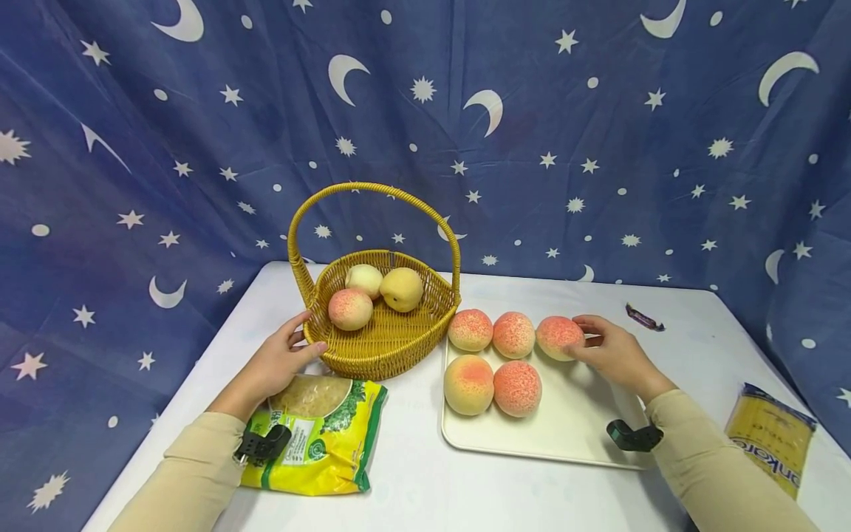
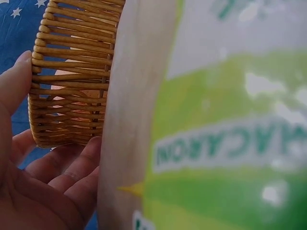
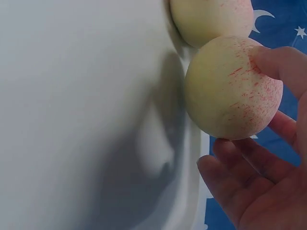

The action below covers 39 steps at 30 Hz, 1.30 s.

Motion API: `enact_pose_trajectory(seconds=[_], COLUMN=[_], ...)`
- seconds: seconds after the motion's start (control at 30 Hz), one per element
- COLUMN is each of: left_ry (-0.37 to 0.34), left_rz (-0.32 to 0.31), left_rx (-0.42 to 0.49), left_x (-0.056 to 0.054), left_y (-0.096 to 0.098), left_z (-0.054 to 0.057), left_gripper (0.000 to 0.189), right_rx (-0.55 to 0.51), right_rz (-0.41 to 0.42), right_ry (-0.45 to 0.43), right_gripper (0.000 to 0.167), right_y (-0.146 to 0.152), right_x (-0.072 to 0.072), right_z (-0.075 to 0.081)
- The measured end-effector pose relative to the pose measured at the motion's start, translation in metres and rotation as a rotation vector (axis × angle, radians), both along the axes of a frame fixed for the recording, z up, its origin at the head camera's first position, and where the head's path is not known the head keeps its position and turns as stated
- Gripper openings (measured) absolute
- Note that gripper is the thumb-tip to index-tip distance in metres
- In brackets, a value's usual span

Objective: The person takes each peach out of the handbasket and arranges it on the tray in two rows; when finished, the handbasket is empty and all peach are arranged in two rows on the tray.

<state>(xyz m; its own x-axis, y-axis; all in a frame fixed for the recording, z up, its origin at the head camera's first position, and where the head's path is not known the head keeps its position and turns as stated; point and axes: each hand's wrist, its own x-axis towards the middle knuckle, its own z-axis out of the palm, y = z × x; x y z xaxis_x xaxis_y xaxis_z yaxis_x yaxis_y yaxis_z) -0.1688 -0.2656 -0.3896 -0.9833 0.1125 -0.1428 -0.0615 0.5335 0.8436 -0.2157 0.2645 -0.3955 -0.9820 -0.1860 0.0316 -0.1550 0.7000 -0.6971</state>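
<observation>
At the back right of the cream tray, my right hand pinches a red-speckled peach between thumb and fingers. In the right wrist view this peach sits by the tray rim, against another peach. Several more peaches lie on the tray's left half. My left hand grips the left side of a wicker basket with a tall handle. Inside are a pink-tinged peach, a pale fruit and a yellow fruit. Woven slats of the basket show between left thumb and fingers.
A yellow-green bag of macaroni lies under my left wrist, in front of the basket. Beyond my right forearm lies a yellow pasta packet. A small dark-wrapped candy is at the back right. A star-patterned blue curtain hangs behind.
</observation>
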Motion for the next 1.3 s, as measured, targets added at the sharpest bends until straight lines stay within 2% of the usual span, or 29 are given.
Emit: enact_pose_trajectory(seconds=[0.27, 0.67, 0.77, 0.97, 1.07, 1.3], left_ry=[0.006, 0.004, 0.005, 0.007, 0.007, 0.002], left_rz=[-0.003, 0.001, -0.002, -0.003, -0.005, 0.001], left_rx=[0.009, 0.016, 0.019, 0.017, 0.023, 0.014], left_x=[0.0, 0.0, 0.0, 0.0, 0.0, 0.0], left_y=[0.002, 0.0, 0.0, 0.0, 0.0, 0.0], left_z=[0.002, 0.001, 0.0, -0.001, -0.001, -0.001], left_gripper=[0.081, 0.08, 0.081, 0.08, 0.081, 0.085], right_rx=[0.009, 0.001, 0.011, -0.043, -0.061, -0.023], right_rz=[-0.007, 0.01, 0.024, 0.079, 0.095, 0.044], right_ry=[-0.003, -0.032, -0.015, 0.056, 0.062, 0.021], right_gripper=[0.066, 0.07, 0.071, 0.064, 0.062, 0.063], right_y=[0.0, -0.003, -0.002, -0.002, -0.004, -0.008], right_x=[-0.002, -0.003, -0.004, -0.007, -0.008, -0.012], right_z=[-0.008, -0.009, -0.009, -0.01, -0.009, -0.007])
